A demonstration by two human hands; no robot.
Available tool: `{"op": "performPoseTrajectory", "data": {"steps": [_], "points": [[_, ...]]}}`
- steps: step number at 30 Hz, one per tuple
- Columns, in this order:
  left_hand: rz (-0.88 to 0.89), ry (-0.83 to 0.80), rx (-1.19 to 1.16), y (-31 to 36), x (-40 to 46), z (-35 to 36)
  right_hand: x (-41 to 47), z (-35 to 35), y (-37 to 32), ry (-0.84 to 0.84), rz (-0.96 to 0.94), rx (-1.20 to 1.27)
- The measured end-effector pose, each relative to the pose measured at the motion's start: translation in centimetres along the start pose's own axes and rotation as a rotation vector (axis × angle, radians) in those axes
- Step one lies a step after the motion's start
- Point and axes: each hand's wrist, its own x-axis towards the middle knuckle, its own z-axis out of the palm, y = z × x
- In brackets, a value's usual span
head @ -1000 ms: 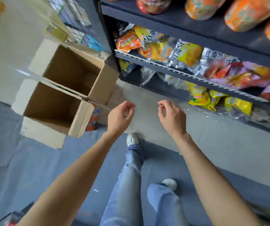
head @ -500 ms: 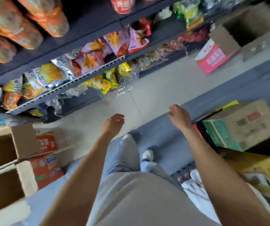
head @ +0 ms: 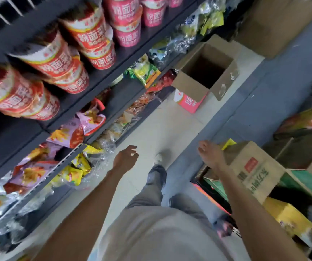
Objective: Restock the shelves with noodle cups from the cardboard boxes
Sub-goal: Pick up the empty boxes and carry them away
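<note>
**A:** ok so what's closest to the camera here?

**B:** The person's grey top, then both bare forearms reaching forward over the floor (head: 147,129). The left hand (head: 126,159) hangs in the air with its fingers loosely curled, nothing in it. The right hand (head: 210,154) is empty too, fingers drawn in a bit, though it's blurry so the exact curl is hard to read. It sits just in front of a brown printed carton (head: 254,170) on the right.

**A:** feet visible?

**B:** Yeah, jeans and a pale shoe (head: 159,159) between the two hands, on the line where the tile meets the grey floor.

**A:** and the noodle cups?

**B:** All on the shelves (head: 102,80) to the left. The red noodle cups (head: 57,59) are stacked on their sides on an upper shelf, with the pink noodle cups (head: 127,34) further along the same shelf. Below them are snack bags (head: 76,129), purple, yellow and silver ones, spilling toward the edge.

**A:** boxes?

**B:** Further down the aisle there's an open cardboard box (head: 190,85) with a pink printed side, standing on the floor right beside the shelf base. Its inside is dark, so can't tell what's in it. Beyond that, another plain brown box (head: 270,25) at the top right. More stacked cartons, green and yellow, sit along the right edge.
</note>
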Motion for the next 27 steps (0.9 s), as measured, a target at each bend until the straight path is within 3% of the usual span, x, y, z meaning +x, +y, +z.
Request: {"op": "performPoseTrajectory", "data": {"steps": [5,11,15,18,23,27], "points": [[0.1,0.001,0.026,13.5,9.3,-1.4,9.9,-7.0,-0.2,0.063,0.008,0.025],[0.143,-0.065,-0.249,28.8,20.0,3.2,25.6,-13.2,2.3,0.098,0.037,0.107],[-0.057,-0.118,-0.325,34.1,30.0,9.7,37.9,-14.5,6.1,0.111,0.04,0.047],[-0.26,-0.059,-0.462,36.0,37.8,15.1,46.3,-14.0,9.3,0.112,0.091,0.042],[-0.528,0.005,-0.578,38.5,46.6,21.8,56.5,-10.5,13.7,0.041,0.269,0.247],[-0.557,0.019,-0.527,38.2,50.8,25.1,60.4,-8.3,15.8,-0.076,0.273,0.27]]}}
